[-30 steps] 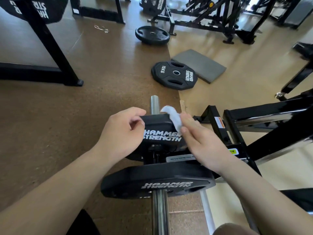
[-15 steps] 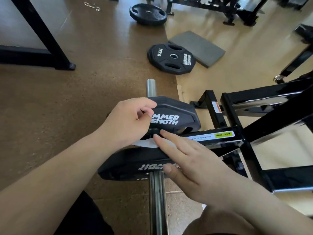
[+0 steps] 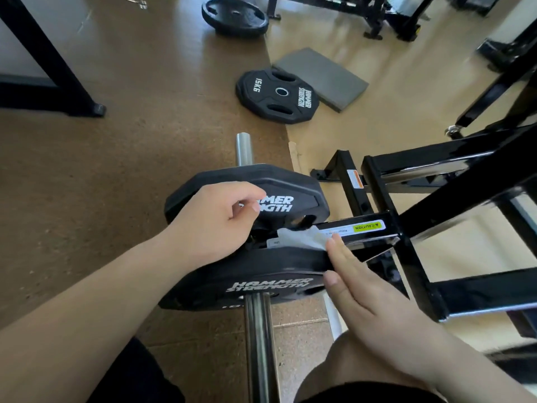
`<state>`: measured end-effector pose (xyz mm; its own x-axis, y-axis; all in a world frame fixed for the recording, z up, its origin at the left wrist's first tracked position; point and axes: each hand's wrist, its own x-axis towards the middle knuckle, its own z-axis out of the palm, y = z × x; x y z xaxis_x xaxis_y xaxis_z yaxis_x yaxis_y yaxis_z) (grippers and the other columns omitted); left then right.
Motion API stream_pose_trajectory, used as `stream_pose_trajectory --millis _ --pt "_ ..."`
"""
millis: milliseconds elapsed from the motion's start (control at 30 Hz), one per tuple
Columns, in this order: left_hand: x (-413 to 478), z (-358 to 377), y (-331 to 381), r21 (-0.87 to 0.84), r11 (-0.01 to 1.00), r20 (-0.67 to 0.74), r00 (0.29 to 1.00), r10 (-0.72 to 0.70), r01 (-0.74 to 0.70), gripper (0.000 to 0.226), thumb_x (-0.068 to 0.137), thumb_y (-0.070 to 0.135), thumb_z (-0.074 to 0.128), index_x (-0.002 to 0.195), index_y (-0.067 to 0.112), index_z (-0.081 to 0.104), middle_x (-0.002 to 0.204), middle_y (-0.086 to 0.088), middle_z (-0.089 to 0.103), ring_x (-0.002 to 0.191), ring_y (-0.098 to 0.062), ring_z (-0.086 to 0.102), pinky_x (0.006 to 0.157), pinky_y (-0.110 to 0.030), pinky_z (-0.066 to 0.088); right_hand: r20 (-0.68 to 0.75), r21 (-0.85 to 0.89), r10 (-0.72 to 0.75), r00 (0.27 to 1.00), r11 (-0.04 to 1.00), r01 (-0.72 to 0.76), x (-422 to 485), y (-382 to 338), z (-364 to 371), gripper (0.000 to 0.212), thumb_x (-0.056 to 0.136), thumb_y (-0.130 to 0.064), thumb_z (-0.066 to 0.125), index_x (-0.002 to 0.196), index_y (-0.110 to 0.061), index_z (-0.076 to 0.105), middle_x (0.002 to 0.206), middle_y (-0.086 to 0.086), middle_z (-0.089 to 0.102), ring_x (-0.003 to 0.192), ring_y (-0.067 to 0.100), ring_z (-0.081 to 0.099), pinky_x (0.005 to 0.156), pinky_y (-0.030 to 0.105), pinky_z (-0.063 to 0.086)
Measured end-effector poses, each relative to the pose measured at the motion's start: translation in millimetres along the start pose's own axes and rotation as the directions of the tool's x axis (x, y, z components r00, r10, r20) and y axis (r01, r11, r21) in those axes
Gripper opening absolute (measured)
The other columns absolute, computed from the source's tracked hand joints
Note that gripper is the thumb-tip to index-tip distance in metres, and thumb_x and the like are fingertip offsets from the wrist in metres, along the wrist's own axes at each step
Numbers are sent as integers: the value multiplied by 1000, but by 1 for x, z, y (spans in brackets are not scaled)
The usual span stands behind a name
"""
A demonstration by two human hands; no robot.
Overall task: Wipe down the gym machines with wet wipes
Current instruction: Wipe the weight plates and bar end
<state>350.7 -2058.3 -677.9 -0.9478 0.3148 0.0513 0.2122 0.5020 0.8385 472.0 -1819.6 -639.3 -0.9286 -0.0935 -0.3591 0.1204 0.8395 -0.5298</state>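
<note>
The wipe [image 3: 302,238], white and crumpled, lies on the machine's black bar [image 3: 374,232], in the gap between two plates on a steel sleeve [image 3: 258,344]. It covers part of a white label on that bar, and a yellow caution label [image 3: 367,227] shows just right of it.

The right hand [image 3: 374,303] is flat with its fingers [image 3: 338,254] straight and together. The fingertips press on the right edge of the wipe, and the lower fingers lie across the rim of the near plate [image 3: 261,274].

The left hand [image 3: 212,225] rests on the left side of the far plate [image 3: 276,181]. Its fingers are curled in front of the white lettering, and it cannot be told whether they grip the plate or only lean on it. Both plates stand on edge and read HAMMER STRENGTH. The far end of the sleeve sticks out beyond the far plate.

The black frame [image 3: 436,158] of the machine runs off to the right, with an orange sticker on one upright. On the floor [image 3: 116,141] beyond lie a 15KG plate [image 3: 276,96], flat, just beside a grey pad [image 3: 322,77], and another plate [image 3: 235,16] further off near the top edge. Black legs of other machines stand at the top left and top right. The person's bare knee [image 3: 343,362] shows at the bottom, under the right wrist.
</note>
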Motion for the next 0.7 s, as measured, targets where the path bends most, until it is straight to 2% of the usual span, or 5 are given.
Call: stream_pose_trajectory --millis 167,367,567,633,700 --pt "3 -1 3 -4 1000 -33 999 14 -14 20 101 19 60 113 26 75 95 8 74 86 -12 69 85 -32 50 147 -92 -253 956 959 268 -2 -52 19 66 105 -55 20 160 -36 -11 162 -27 -27 143 -14 -33 121 16 -16" --pt "-10 -8 5 -24 999 -6 999 37 -37 19 101 21 61 112 28 75 94 8 74 88 -15 70 85 -37 53 1 -342 -564 826 776 530 6 -36 31 60 108 -42 33 161 -14 31 170 -2 20 158 8 8 128 37 19" --pt "-35 2 35 4 983 150 972 181 -183 30 105 18 54 131 26 68 109 14 70 102 -5 66 85 -28 54 -291 469 -287 913 789 397 10 -39 11 35 95 -10 54 121 -20 75 120 -10 75 118 8 67 99 25 51" --pt "-44 6 45 46 991 225 968 111 -125 32 108 25 48 135 35 61 100 17 69 87 -2 64 71 -19 49 -304 689 -64 950 674 266 17 -45 -2 25 93 -4 51 96 -16 73 98 6 75 100 25 74 88 39 61" --pt "-54 10 50 81 992 245 967 73 -95 27 108 32 46 130 39 60 96 18 67 83 -1 62 67 -17 44 -289 645 -7 957 738 200 33 -56 -11 22 94 -8 50 90 -24 65 93 7 71 94 33 73 86 56 61"
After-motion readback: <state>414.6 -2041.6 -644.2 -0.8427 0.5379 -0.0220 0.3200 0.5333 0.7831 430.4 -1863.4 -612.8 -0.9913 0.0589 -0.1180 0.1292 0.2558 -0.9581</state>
